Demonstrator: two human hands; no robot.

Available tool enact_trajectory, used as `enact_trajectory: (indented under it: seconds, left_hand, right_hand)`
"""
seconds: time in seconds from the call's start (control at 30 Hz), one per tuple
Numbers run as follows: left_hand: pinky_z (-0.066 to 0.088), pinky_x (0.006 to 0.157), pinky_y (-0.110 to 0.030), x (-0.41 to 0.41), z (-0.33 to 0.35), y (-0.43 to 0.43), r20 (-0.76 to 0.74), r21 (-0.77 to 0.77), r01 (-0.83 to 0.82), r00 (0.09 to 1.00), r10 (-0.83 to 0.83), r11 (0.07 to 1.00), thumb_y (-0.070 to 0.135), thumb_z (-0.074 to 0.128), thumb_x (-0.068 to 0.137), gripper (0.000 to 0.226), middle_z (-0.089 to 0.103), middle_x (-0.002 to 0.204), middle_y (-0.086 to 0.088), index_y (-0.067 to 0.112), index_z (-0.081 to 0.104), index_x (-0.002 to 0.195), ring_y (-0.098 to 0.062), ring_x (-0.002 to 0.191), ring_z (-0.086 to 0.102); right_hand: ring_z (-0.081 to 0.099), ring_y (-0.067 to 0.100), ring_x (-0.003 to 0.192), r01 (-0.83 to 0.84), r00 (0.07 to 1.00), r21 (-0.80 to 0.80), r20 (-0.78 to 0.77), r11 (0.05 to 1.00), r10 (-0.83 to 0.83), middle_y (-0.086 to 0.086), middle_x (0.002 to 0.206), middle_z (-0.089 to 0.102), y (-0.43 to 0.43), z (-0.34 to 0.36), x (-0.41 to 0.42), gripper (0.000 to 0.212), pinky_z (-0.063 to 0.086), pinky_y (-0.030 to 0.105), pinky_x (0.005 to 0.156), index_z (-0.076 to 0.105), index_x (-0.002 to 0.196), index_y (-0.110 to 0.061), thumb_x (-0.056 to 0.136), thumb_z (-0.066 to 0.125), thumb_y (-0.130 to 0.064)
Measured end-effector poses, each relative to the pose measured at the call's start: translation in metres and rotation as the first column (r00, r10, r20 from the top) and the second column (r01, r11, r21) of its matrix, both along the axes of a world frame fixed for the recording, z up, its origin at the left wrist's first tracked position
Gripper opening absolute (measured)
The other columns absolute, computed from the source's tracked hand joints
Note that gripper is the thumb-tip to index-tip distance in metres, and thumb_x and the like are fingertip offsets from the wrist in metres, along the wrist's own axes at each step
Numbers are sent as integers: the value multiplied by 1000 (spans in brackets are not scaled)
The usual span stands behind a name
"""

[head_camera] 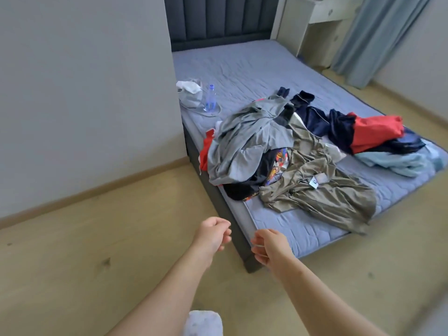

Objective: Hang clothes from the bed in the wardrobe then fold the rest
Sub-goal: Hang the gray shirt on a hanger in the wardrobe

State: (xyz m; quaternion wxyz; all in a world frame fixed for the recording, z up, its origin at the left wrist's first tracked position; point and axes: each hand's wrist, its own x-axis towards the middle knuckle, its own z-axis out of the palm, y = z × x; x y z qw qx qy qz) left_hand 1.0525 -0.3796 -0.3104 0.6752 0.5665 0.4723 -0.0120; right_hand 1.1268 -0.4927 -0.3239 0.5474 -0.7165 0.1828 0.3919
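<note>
You have both bare arms stretched forward, your left hand (213, 235) and right hand (269, 246) close together near the bed's corner, fingers loosely curled, holding nothing. The jumbled pile of grey, olive, navy and red clothes (286, 151) lies beyond them on the blue quilted mattress (242, 66). A clear plastic bottle (210, 98) sits at the mattress's wall-side edge; you can't tell its contents.

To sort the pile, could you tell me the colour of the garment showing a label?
The garment is olive-khaki; head view.
</note>
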Motion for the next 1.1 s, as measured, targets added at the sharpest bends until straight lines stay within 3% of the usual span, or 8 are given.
enact_trajectory:
  seconds: [0.4, 0.53, 0.67, 0.77, 0.9, 0.97, 1.1]
  left_hand:
    - [38, 53, -21, 227, -46, 85, -13, -1, 160, 987, -160, 987, 16, 50, 92, 17, 59, 73, 2, 19, 57, 77, -9, 58, 54]
    - [38, 51, -20, 312, -74, 139, -102, 31, 168, 981, -164, 985, 13, 49, 92, 20, 56, 69, 2, 18, 55, 74, -10, 56, 51]
    - [37, 43, -15, 378, -123, 177, -186, 5, 201, 963, -196, 980, 11, 47, 93, 15, 53, 66, 0, 13, 55, 80, -11, 54, 47]
    - [39, 57, -24, 416, -168, 202, -243, 92, 248, 945, -219, 964, 13, 48, 90, 10, 58, 78, 0, 16, 57, 95, -15, 60, 52]
    - [42, 74, -27, 453, -219, 232, -383, 293, 406, 879, -283, 866, 16, 50, 88, 27, 55, 111, 1, 22, 51, 114, -19, 93, 56]
    - [43, 87, -32, 465, -242, 243, -438, 332, 448, 853, -285, 830, 16, 49, 87, 39, 45, 128, -4, 20, 45, 126, -25, 109, 51]
    - [35, 99, -39, 483, -275, 250, -569, 287, 572, 747, -344, 769, 29, 59, 85, 70, 20, 145, -5, 25, 20, 143, -32, 123, 39]
  right_hand:
    - [37, 16, 49, 114, 993, 9, 18, 993, -114, 6, 65, 47, 74, -30, 205, 12, 28, 18, 47, 47, 82, -11, 90, 44, -4]
    - [35, 10, 36, 175, 983, -16, -56, 984, -176, 4, 59, 45, 132, -62, 284, 21, 27, 16, 42, 46, 72, -12, 91, 45, -3]
    - [33, 11, 42, 220, 969, -57, -105, 974, -225, 3, 61, 42, 169, -104, 346, 18, 25, 17, 43, 44, 75, -13, 90, 42, -2]
    - [34, 14, 46, 166, 978, -138, -106, 976, -181, 4, 64, 43, 182, -138, 371, 14, 25, 21, 42, 44, 78, -12, 90, 41, -3]
    - [32, 14, 48, 136, 973, -200, -159, 970, -169, 4, 63, 42, 191, -176, 383, 19, 24, 23, 43, 41, 73, -12, 90, 40, -2]
    - [32, 14, 47, 157, 964, -210, -181, 965, -196, 4, 63, 41, 193, -191, 388, 19, 24, 22, 43, 43, 74, -12, 90, 41, -3]
    - [34, 13, 46, 187, 948, -232, -212, 955, -237, 3, 62, 44, 193, -215, 394, 15, 27, 21, 42, 48, 77, -11, 90, 43, -4]
